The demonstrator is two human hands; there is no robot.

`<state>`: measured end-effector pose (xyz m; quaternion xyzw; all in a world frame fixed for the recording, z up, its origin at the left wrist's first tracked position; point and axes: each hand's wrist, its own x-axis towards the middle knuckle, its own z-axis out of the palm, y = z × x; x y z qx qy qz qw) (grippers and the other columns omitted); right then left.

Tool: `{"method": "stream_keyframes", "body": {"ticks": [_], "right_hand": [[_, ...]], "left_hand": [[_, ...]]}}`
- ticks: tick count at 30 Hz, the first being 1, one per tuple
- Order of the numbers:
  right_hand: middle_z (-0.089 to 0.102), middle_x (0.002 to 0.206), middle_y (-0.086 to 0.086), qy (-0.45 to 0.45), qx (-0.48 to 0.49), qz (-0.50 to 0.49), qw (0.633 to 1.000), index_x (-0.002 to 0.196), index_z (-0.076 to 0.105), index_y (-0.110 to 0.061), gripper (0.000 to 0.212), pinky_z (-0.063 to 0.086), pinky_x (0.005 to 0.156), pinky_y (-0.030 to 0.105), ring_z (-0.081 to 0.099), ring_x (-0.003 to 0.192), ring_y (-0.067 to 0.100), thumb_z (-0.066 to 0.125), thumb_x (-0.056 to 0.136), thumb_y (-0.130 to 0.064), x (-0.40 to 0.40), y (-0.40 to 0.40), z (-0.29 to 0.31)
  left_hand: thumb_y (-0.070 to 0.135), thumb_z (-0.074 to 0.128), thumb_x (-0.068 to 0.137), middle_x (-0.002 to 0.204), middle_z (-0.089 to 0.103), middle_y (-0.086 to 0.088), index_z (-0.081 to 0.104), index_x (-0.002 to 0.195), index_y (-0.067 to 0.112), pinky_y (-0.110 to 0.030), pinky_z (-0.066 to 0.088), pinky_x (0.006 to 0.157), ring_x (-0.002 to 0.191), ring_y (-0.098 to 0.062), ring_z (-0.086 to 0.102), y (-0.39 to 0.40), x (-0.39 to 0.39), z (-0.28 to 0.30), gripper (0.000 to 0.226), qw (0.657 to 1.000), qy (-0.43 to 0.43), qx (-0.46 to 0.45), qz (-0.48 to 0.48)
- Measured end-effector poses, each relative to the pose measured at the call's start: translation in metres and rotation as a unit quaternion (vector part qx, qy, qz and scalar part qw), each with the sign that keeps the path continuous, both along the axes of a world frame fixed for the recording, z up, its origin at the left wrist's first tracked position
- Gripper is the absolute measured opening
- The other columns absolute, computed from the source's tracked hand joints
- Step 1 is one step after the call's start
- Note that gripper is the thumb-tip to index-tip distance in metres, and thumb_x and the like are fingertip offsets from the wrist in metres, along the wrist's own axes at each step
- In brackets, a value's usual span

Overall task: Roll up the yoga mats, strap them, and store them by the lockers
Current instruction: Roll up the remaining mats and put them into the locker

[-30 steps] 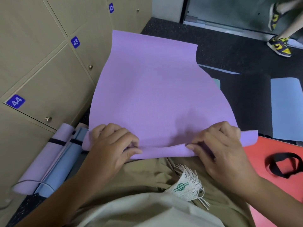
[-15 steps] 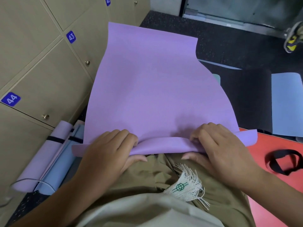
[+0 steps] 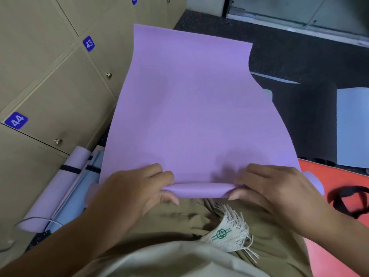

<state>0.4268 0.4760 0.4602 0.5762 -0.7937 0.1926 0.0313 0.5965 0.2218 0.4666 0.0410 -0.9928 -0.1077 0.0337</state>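
Note:
A purple yoga mat (image 3: 189, 108) lies spread out in front of me, stretching away along the lockers (image 3: 50, 92). Its near edge is curled into a thin roll (image 3: 197, 189) just above my lap. My left hand (image 3: 129, 188) grips the left part of that roll, fingers over the top and thumb under. My right hand (image 3: 273, 188) grips the right part the same way. Two rolled mats, a lilac one (image 3: 58, 188) with a black strap (image 3: 69, 169) and a light blue one (image 3: 77, 194), lie against the locker base at the left.
A red mat (image 3: 339, 246) lies at my right with a black strap (image 3: 351, 198) on it. Farther right a light blue mat (image 3: 353, 126) lies flat on the dark floor (image 3: 299, 56). Lockers 43 and 44 wall off the left side.
The near edge of the purple mat has gone from a loose fold to a tighter small roll. Both hands have shifted slightly forward over it. The person's feet at the far right are out of view.

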Motion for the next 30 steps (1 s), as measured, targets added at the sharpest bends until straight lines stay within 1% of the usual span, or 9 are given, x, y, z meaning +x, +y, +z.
{"method": "stream_keyframes", "body": {"ticks": [2, 4, 7, 13, 14, 17, 22, 26, 30], "right_hand": [[0.052, 0.072, -0.014, -0.083, 0.036, -0.017, 0.996, 0.087, 0.063, -0.034, 0.033, 0.030, 0.063, 0.000, 0.049, 0.066, 0.001, 0.047, 0.100, -0.060, -0.005, -0.002, 0.007], [0.057, 0.071, -0.016, -0.174, 0.067, -0.048, 0.981, 0.082, 0.067, -0.036, 0.037, 0.033, 0.062, 0.003, 0.053, 0.065, -0.002, 0.054, 0.092, -0.069, -0.008, -0.004, 0.015], [0.062, 0.073, -0.017, -0.293, 0.061, -0.104, 0.948, 0.074, 0.068, -0.032, 0.035, 0.038, 0.061, 0.012, 0.057, 0.068, 0.007, 0.073, 0.074, -0.067, -0.009, -0.010, 0.021], [0.059, 0.083, -0.014, -0.269, 0.029, -0.128, 0.954, 0.076, 0.061, -0.032, 0.046, 0.038, 0.061, 0.016, 0.056, 0.072, 0.010, 0.075, 0.065, -0.075, -0.011, -0.013, 0.013], [0.058, 0.084, -0.016, -0.247, 0.029, -0.125, 0.961, 0.078, 0.062, -0.033, 0.047, 0.038, 0.061, 0.016, 0.056, 0.073, 0.007, 0.073, 0.066, -0.077, -0.010, -0.013, 0.011], [0.056, 0.084, -0.017, -0.225, 0.013, -0.124, 0.966, 0.080, 0.063, -0.034, 0.043, 0.039, 0.063, 0.018, 0.055, 0.076, 0.002, 0.066, 0.069, -0.075, -0.011, -0.012, 0.008], [0.056, 0.072, -0.010, -0.267, 0.011, -0.082, 0.960, 0.070, 0.069, -0.033, 0.036, 0.037, 0.066, 0.014, 0.054, 0.076, 0.010, 0.075, 0.071, -0.069, -0.027, -0.021, 0.006], [0.062, 0.082, -0.008, -0.356, 0.026, -0.089, 0.930, 0.068, 0.072, -0.030, 0.029, 0.042, 0.064, 0.022, 0.055, 0.076, 0.014, 0.085, 0.061, -0.055, -0.033, -0.029, 0.011], [0.063, 0.076, -0.011, -0.358, 0.016, -0.079, 0.930, 0.067, 0.072, -0.026, 0.027, 0.041, 0.064, 0.015, 0.055, 0.076, 0.011, 0.086, 0.061, -0.047, -0.036, -0.033, 0.012]], "left_hand": [[0.088, 0.026, 0.078, 0.084, 0.050, 0.011, 0.053, 0.086, 0.036, -0.028, 0.048, 0.053, 0.062, -0.009, 0.052, -0.004, -0.002, 0.000, 0.059, 0.994, -0.048, 0.088, 0.051], [0.090, 0.031, 0.075, 0.083, 0.051, 0.014, 0.053, 0.083, 0.038, -0.032, 0.046, 0.056, 0.066, -0.010, 0.052, -0.005, -0.004, -0.005, 0.057, 0.990, -0.023, 0.131, 0.055], [0.092, 0.043, 0.069, 0.075, 0.051, 0.008, 0.047, 0.079, 0.033, -0.027, 0.037, 0.051, 0.067, -0.015, 0.050, -0.008, -0.010, -0.009, 0.060, 0.987, 0.007, 0.142, 0.070], [0.086, 0.051, 0.070, 0.073, 0.041, 0.008, 0.036, 0.076, 0.030, -0.024, 0.033, 0.048, 0.063, -0.015, 0.042, -0.008, -0.013, -0.015, 0.059, 0.985, 0.058, 0.146, 0.076], [0.085, 0.051, 0.073, 0.070, 0.038, 0.010, 0.036, 0.075, 0.029, -0.017, 0.030, 0.051, 0.061, -0.013, 0.040, -0.008, -0.013, -0.017, 0.058, 0.984, 0.068, 0.153, 0.065], [0.078, 0.054, 0.075, 0.062, 0.027, 0.019, 0.044, 0.068, 0.025, -0.018, 0.027, 0.057, 0.066, -0.008, 0.034, -0.010, -0.014, -0.020, 0.055, 0.984, 0.097, 0.146, 0.028], [0.069, 0.061, 0.077, 0.064, 0.042, 0.012, 0.048, 0.069, 0.020, -0.024, 0.035, 0.062, 0.068, -0.009, 0.037, -0.017, -0.022, -0.019, 0.051, 0.982, 0.101, 0.157, 0.008], [0.056, 0.057, 0.089, 0.071, 0.052, 0.010, 0.057, 0.073, 0.022, -0.031, 0.037, 0.059, 0.064, -0.015, 0.050, -0.005, -0.018, -0.014, 0.037, 0.990, 0.130, 0.057, 0.017], [0.040, 0.056, 0.103, 0.073, 0.057, 0.001, 0.064, 0.074, 0.015, -0.041, 0.042, 0.057, 0.063, -0.027, 0.053, 0.008, -0.011, -0.017, 0.038, 0.979, 0.186, -0.085, 0.008]]}}
